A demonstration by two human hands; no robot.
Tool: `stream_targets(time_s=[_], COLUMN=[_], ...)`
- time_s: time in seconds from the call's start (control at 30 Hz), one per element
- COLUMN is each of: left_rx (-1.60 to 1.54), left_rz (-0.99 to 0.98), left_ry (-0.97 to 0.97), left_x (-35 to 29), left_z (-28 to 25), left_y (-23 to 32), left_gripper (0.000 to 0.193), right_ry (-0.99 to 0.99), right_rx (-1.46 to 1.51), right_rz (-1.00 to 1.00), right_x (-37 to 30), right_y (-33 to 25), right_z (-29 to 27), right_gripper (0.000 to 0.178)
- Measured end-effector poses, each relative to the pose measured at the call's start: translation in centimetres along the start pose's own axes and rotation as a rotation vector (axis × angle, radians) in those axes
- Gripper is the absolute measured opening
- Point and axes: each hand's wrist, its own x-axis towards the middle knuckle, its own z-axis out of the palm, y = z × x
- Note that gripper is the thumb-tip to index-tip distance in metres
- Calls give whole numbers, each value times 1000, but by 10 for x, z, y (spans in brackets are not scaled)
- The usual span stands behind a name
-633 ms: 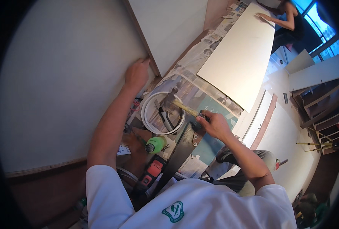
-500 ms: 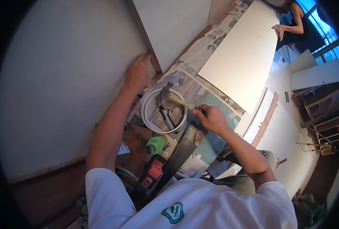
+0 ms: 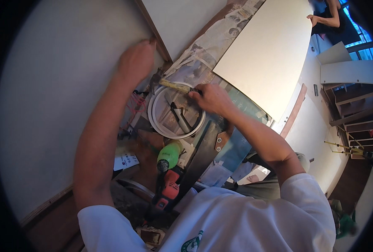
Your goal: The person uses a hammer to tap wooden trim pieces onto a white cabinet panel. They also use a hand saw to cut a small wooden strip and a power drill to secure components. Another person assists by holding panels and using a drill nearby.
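Hammer (image 3: 174,85) and right hand (image 3: 214,98) have shifted toward the upper left since the earlier frame; the hammer's head now sits at the upper-left rim of the white coil (image 3: 151,113) rather than over its inside. Left hand (image 3: 137,59), upper centre-left, has its fingertips at the brown edge (image 3: 154,31) of the upright panel; whether they pinch anything small I cannot tell. Right-hand fingers are wrapped round the dark end of the hammer's handle, near the centre of the frame.

My judgement: the 2 hands are near enough that a stroke glancing off the brown edge could strike the left fingers. A low swing could clip the coil or knock the bladed tool (image 3: 180,119) lying within it, and pink wires (image 3: 137,105) below the left wrist could snag.

Room is tight above the right hand, where the pale board's (image 3: 266,54) lower-left corner juts close to the knuckles. Below, the green bottle (image 3: 169,154) and red drill (image 3: 169,189) crowd the lower centre. Freer space lies over the broad pale surface (image 3: 52,109) at left.
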Motion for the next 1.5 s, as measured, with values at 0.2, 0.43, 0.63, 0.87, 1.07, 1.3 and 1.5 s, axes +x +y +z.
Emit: stream_targets(time_s=[0.2, 0.43, 0.63, 0.87, 1.07, 1.3, 1.5], left_rx=[9, 5, 18, 9, 4, 20, 27], left_rz=[-58, -62, -81, -104, -73, -73, -41], left_ry=[-60, -41, -16, -34, 9, -17, 13], left_x=[5, 6, 7, 8, 5, 6, 8], left_z=[-7, -2, -2, -2, -4, 4, 0], left_y=[8, 5, 8, 7, 9, 0, 5], left_gripper=[35, 30, 35, 34, 32, 33, 30], right_ry=[16, -1, 31, 90, 79, 97, 88], right_rx=[-9, 8, -5, -28, -25, -37, -6], right_rz=[4, 73, 54, 48, 70, 3, 8], right_x=[22, 13, 16, 17, 23, 6, 0], right_y=[0, -10, -7, -8, -10, -17, -21], right_z=[5, 10, 13, 15, 5, -3, -4], right_gripper=[44, 44, 42, 42, 43, 42, 41])
